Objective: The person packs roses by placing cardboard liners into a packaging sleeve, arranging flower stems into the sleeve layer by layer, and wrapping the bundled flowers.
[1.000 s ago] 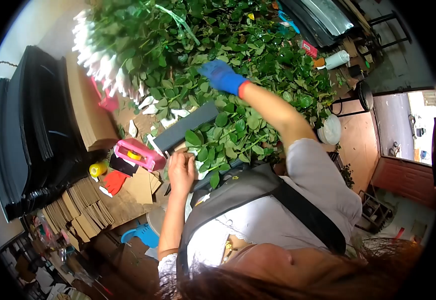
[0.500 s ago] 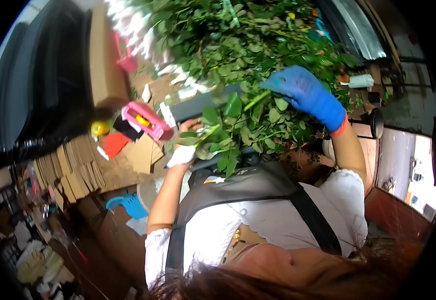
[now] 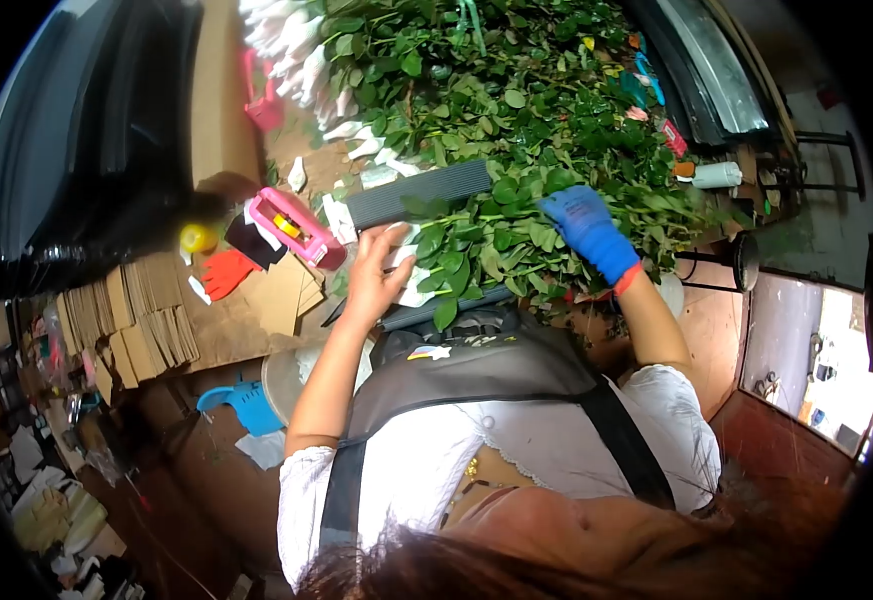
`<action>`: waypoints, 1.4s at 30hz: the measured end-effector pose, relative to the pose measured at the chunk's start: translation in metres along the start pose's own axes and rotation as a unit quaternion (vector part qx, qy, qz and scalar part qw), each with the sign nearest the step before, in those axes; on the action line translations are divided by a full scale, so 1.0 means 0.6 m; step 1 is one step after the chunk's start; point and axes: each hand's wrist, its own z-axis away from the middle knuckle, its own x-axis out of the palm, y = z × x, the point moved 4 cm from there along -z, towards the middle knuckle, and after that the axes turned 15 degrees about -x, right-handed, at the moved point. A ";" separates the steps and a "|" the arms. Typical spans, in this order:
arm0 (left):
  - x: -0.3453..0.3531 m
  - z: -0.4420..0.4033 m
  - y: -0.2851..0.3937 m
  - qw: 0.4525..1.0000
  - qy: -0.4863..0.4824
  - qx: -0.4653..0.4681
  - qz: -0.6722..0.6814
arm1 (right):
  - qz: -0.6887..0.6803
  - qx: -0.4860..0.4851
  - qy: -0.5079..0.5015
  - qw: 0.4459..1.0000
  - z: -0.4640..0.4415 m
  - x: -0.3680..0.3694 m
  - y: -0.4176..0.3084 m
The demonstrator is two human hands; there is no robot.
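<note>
In the head view a bundle of leafy rose stems [image 3: 497, 255] lies in front of me, with white-covered buds [image 3: 413, 280] at its left end. My bare left hand [image 3: 377, 270] is over those buds, its fingers curved and apart, touching them. My right hand [image 3: 587, 232], in a blue glove with an orange cuff, is closed on stems at the bundle's right part; leaves hide its fingertips. A dark ribbed pad [image 3: 422, 193] lies just beyond the bundle. Left of my left hand stands a pink tape dispenser [image 3: 297, 230] with a yellow core.
A large pile of leafy stems [image 3: 527, 90] with white-covered heads [image 3: 302, 60] fills the far side. At left are stacked cardboard pieces [image 3: 142, 320], a red glove [image 3: 225, 274] and a yellow tape roll [image 3: 197, 238]. A blue basket [image 3: 247, 405] sits below; a white bottle [image 3: 715, 175] lies right.
The stem held up between both hands has come down onto the bundle. My right hand has lowered toward me, and my left fingers have spread over the buds. The ribbed pad shows more.
</note>
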 end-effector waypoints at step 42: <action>0.002 -0.003 -0.011 0.999 -0.032 -0.022 0.006 | -0.045 0.040 0.083 0.995 0.058 0.012 0.008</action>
